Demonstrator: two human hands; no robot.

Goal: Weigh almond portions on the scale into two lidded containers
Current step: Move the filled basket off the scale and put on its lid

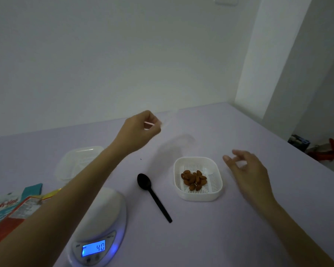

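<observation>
A white square container (216, 191) holds several almonds (194, 180) on its slotted insert and stands right of centre on the table. My left hand (139, 130) is raised beyond it and pinches a clear lid (169, 122), which shows only as a faint blur. My right hand (247, 170) hovers just right of the container with relaxed fingers, holding nothing. The white scale (102, 214) sits near the front under my left forearm, nothing visible on its platform, and its blue display reads 40. A second clear lidded container (75, 160) stands at the left.
A black plastic spoon (152, 193) lies between the scale and the almond container. A printed snack bag (8, 205) lies at the left edge. The wall runs along the table's far side. Dark and red objects (320, 149) sit off the table's right edge.
</observation>
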